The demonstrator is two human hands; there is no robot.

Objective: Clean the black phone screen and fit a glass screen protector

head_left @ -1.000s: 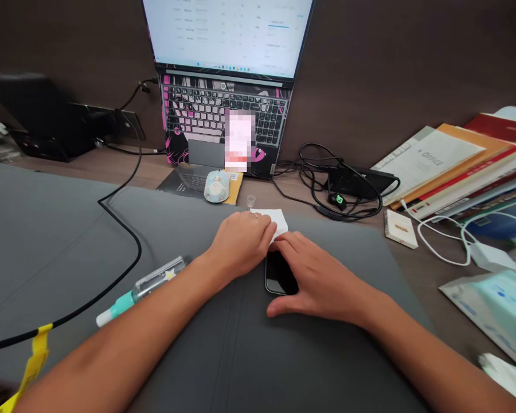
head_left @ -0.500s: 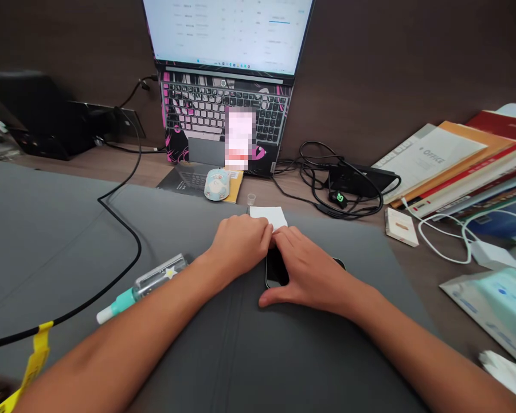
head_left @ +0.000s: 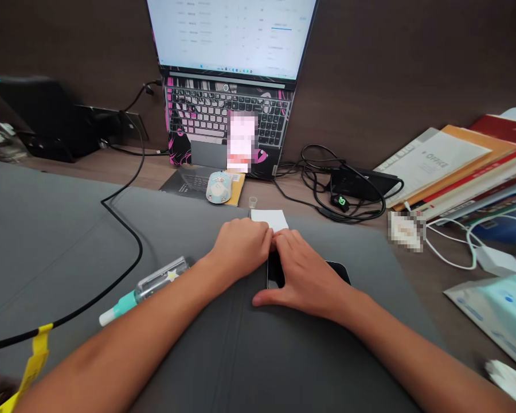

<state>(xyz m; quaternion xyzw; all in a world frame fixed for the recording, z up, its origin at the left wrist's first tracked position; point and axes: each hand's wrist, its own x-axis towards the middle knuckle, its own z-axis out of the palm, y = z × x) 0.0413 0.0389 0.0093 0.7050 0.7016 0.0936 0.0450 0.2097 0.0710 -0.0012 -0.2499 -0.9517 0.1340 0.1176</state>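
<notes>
A dark phone [head_left: 276, 276] lies flat on the grey desk mat, mostly covered by my right hand [head_left: 303, 267]. That hand's thumb is stretched out to the left past the phone's lower edge, and its fingers reach forward to meet my left fingers. My left hand [head_left: 243, 244] is closed with the knuckles up, beside the phone's far left corner. What lies inside its fingers is hidden. Just beyond both hands is a flat white sheet [head_left: 270, 217], partly hidden by the fingers; I cannot tell if either hand grips it.
An open laptop [head_left: 206, 154] stands behind a mouse [head_left: 219, 188] and a tiny clear cup [head_left: 253, 202]. A spray bottle [head_left: 159, 280] lies beside my left forearm. Black cable [head_left: 122, 215] crosses the mat. Books [head_left: 460, 160], coiled cables [head_left: 352, 198] and a tissue pack [head_left: 505, 310] sit at right.
The view has shifted slightly. My right thumb reaches a little farther left, and more of the phone's right end shows. My hands otherwise hold nearly the same pose.
</notes>
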